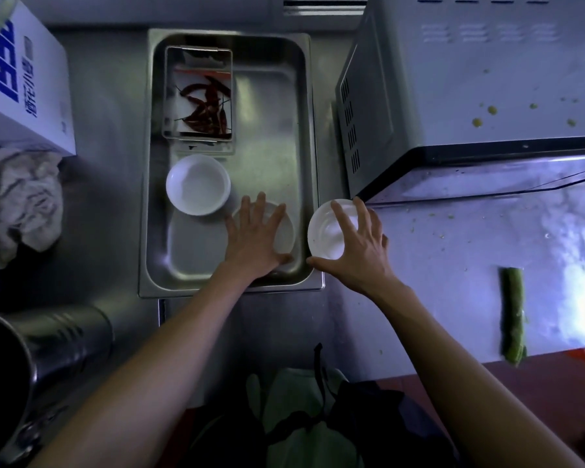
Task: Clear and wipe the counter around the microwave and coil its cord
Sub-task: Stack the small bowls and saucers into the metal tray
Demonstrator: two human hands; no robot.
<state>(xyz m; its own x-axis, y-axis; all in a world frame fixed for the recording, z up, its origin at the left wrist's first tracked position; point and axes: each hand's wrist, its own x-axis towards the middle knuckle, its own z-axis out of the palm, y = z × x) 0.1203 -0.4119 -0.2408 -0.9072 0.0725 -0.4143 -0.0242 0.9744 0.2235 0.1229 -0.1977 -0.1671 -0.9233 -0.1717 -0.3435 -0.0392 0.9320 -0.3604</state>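
A steel tray (308,157) lies on the counter left of the microwave (470,92). In it stand a white bowl (196,184), a small steel tin of dried red chillies (201,96) and a second white dish (286,231). My left hand (254,238) lies flat over that second dish with straight, spread fingers. My right hand (358,244) grips a third white dish (325,231) from above, thumb at its near rim, just right of the tray's edge and in front of the microwave's corner. The microwave's cord is not visible.
A crumpled grey cloth (17,201) lies at the left under a white box with blue print (24,82). A steel pot (41,352) stands at the near left. A green vegetable piece (514,315) and crumbs lie on the counter right; yellowish spots dot the microwave's top.
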